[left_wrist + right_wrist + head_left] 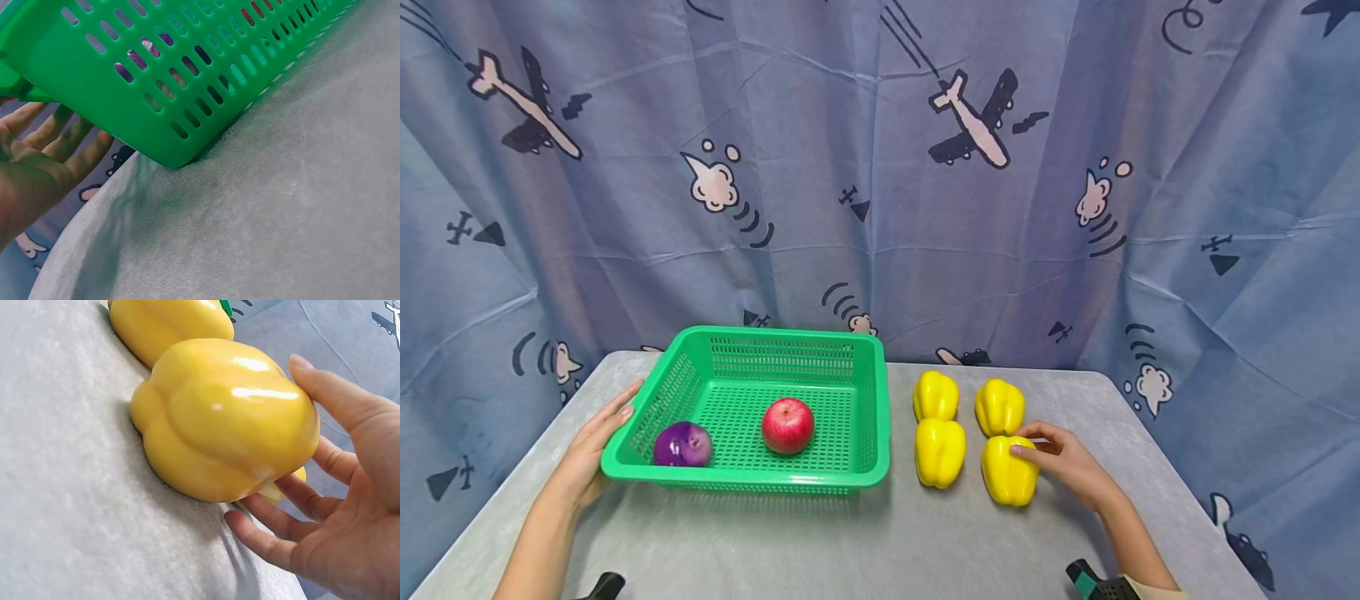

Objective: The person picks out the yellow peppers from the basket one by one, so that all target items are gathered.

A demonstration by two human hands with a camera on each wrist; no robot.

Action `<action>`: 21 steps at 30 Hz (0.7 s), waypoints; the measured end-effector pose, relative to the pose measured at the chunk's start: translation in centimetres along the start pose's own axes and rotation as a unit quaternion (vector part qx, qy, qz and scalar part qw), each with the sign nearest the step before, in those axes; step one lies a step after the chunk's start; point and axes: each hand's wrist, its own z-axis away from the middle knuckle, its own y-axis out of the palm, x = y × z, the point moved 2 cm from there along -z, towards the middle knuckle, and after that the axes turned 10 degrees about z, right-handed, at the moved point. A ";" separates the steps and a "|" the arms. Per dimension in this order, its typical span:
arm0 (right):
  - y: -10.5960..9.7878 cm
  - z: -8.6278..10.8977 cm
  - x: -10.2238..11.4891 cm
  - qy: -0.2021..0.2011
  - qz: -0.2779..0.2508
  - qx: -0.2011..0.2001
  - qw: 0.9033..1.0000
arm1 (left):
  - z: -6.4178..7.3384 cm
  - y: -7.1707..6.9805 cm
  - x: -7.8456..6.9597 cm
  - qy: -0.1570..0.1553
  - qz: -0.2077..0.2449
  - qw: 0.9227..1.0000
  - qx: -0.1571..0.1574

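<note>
My left hand point(593, 446) touches the left rim of a green plastic basket point(745, 479), its fingers fairly straight along the outside. In the left wrist view those fingers point(65, 140) lie beside the basket's end wall; the thumb is hidden there. Inside the basket are a red apple point(787, 426) and a shiny purple round fruit or vegetable point(682, 444). On the right, my right hand point(1067, 462) holds the nearest right yellow bell pepper point(1009, 472), thumb on its upper side and fingers round its far side. In the right wrist view this pepper point(219, 419) rests on the table.
Three more yellow bell peppers stand close by: one at front left point(939, 452), one at back left point(936, 396) and one at back right point(999, 407). The grey table point(820, 550) ends at a blue patterned curtain point(805, 167) behind.
</note>
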 end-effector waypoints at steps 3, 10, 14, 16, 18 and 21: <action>-0.2 0.1 0.0 0.009 0.011 0.000 1.000 | 0.0 0.0 0.0 0.001 -0.004 1.000 -0.005; -0.5 0.3 0.1 0.020 0.018 0.017 0.999 | 0.0 0.0 0.0 0.002 -0.006 1.000 -0.010; -0.8 0.5 0.2 0.009 0.016 0.034 0.999 | 0.0 0.0 0.0 0.000 -0.010 1.000 -0.015; -0.9 0.6 0.1 -0.003 0.015 0.047 0.999 | 0.0 -0.1 0.0 -0.001 -0.011 1.000 -0.018; -1.1 0.7 0.1 -0.016 0.014 0.060 0.998 | 0.0 -0.1 0.0 -0.001 -0.012 1.000 -0.018; -1.3 0.8 0.1 -0.031 0.012 0.073 0.997 | 0.0 -0.1 0.0 0.001 -0.007 1.000 -0.012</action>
